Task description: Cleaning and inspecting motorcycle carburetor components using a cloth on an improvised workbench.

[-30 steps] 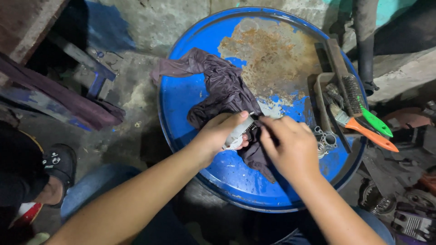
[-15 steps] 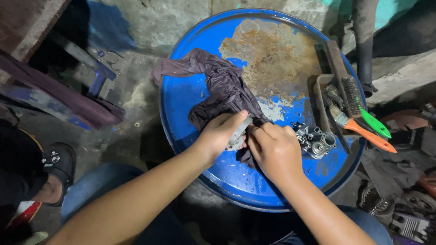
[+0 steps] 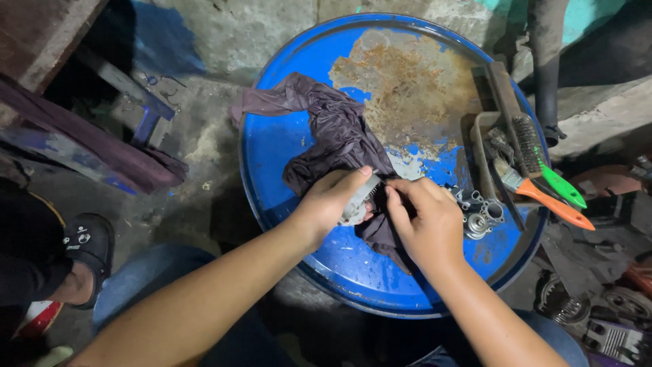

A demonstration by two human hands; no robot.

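A small grey metal part [image 3: 354, 204] is gripped in the left hand [image 3: 333, 200] near the front edge of the round blue drum lid [image 3: 285, 146]. The crumpled dark purple rag [image 3: 336, 132] is pinched against it by the right hand [image 3: 424, 217]. Brushes with orange and green handles [image 3: 553, 197] are laid by the right edge.

Concrete floor [image 3: 224, 41], stained and grey, dim overhead light. Blue drum lid [image 3: 285, 146], centre, rusted at 12 o'clock. Blue metal frame [image 3: 146, 109] at 10 o'clock. Metal engine parts [image 3: 604, 312] at 4 o'clock.
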